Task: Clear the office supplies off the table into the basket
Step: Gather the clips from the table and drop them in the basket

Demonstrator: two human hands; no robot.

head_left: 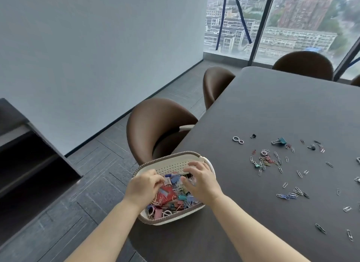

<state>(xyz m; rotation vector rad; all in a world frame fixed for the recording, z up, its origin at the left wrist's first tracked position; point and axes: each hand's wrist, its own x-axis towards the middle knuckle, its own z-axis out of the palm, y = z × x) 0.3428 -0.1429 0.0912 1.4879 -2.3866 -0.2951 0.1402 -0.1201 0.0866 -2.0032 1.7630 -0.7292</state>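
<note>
Both hands are over the white basket (pixel 208 163) at the table's (pixel 272 105) near-left edge, low centre of the frame. The left hand (pixel 143 187) has its fingers curled in among the clips; what they pinch, I cannot tell. The right hand (pixel 200 180) hovers spread, fingers apart, gripping nothing. Inside sits a red box (pixel 165 194) among coloured clips. Loose paper clips (pixel 265 161) and a teal binder clip (pixel 280 140) lie scattered at right.

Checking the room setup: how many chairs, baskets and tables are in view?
Chairs: 3, one by the basket, one further along, one at the far end
Baskets: 1
Tables: 1
Total: 5
</note>
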